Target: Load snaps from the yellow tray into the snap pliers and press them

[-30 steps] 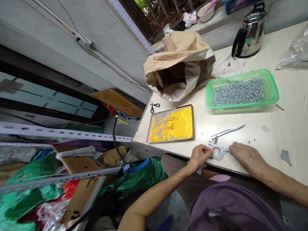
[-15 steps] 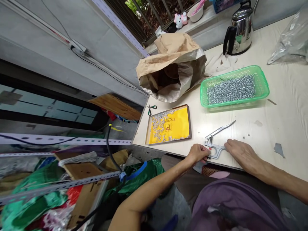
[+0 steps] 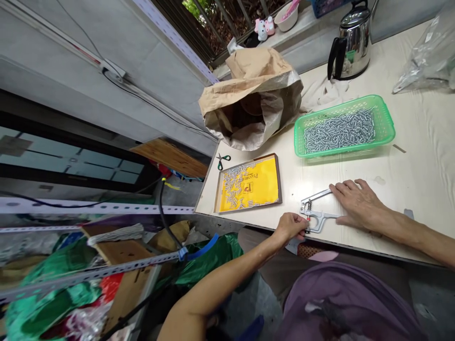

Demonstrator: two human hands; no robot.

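On the table edge before me lie grey metal hand-press pliers (image 3: 320, 219), with a spring and a red part near the jaw. My right hand (image 3: 360, 204) grips both handles, fingers over the long upper lever and thumb by the lower one. My left hand (image 3: 289, 227) is closed in a pinch at the jaw end; what sits in its fingertips is too small to make out. Left of the pliers is a shallow tray (image 3: 279, 177) with a yellow lining and small silver metal pieces. Beyond them stands a green basket (image 3: 386, 125) full of small silver pieces.
Green-handled scissors (image 3: 223, 161) lie by the tray. Behind are an open brown paper sack (image 3: 249, 90), a steel kettle (image 3: 354, 49) and a clear plastic bag (image 3: 428, 66). The table's left edge borders a metal rack (image 3: 106, 270).
My right hand has moved up from the lower handle and closed over the upper lever, which sits lower now. My left hand stays pinched at the jaw.
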